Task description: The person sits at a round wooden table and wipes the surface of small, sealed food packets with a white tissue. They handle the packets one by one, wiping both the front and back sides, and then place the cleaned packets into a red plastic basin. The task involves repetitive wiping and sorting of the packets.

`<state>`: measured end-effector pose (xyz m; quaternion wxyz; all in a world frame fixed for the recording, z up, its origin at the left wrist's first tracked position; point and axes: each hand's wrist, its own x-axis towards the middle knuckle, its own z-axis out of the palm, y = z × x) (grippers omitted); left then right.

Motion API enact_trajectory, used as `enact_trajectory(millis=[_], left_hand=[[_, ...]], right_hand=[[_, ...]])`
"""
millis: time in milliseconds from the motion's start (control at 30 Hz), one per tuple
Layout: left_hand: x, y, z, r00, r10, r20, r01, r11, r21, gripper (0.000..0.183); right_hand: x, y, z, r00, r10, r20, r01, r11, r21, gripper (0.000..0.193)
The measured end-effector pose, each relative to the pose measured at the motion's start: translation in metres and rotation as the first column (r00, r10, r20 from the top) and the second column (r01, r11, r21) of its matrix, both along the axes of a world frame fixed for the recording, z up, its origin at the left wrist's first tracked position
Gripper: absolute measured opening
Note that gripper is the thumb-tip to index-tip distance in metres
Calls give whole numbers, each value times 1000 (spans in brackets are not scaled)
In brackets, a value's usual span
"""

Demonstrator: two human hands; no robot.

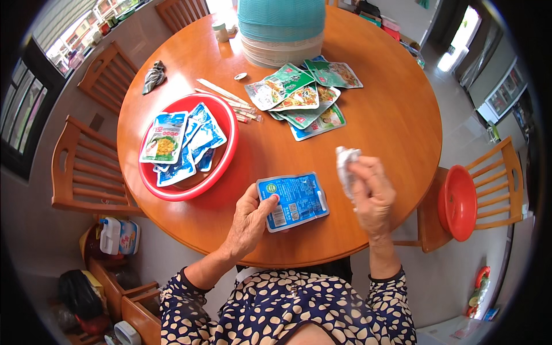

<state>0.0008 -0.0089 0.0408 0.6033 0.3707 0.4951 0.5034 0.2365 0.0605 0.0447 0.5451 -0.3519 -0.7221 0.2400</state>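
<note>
My left hand (250, 221) grips a blue food pouch (296, 195) by its left edge, thumb on top, above the near part of the table. The pouch's printed back faces up. To its right, my right hand (372, 192) is closed on a crumpled white cloth (347, 167), held apart from the pouch. On the left stands a red basin (230, 144) with several blue pouches (167, 138) heaped in it. Further back, several green and white pouches (296, 89) lie in an overlapping pile.
The round wooden table (397, 86) bears wrapped chopsticks (224, 95), a dark crumpled cloth (154, 77), a small jar (220, 31) and a turquoise woven cover (282, 23) at the back. Wooden chairs (92, 167) stand around it. Another red basin (460, 204) rests on the right chair.
</note>
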Motion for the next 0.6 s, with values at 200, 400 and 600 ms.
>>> enact_trajectory(millis=[200, 400, 600], left_hand=[[-3, 5, -33, 993, 69, 100, -63, 996, -65, 39], [-4, 2, -22, 998, -15, 58, 18, 999, -50, 39], [0, 3, -24, 999, 20, 39, -18, 999, -34, 37]], right_hand=[[-38, -19, -40, 882, 148, 448, -228, 965, 130, 37], [-39, -3, -38, 833, 67, 550, -170, 976, 140, 37], [-42, 21, -42, 816, -10, 578, -78, 989, 127, 34]])
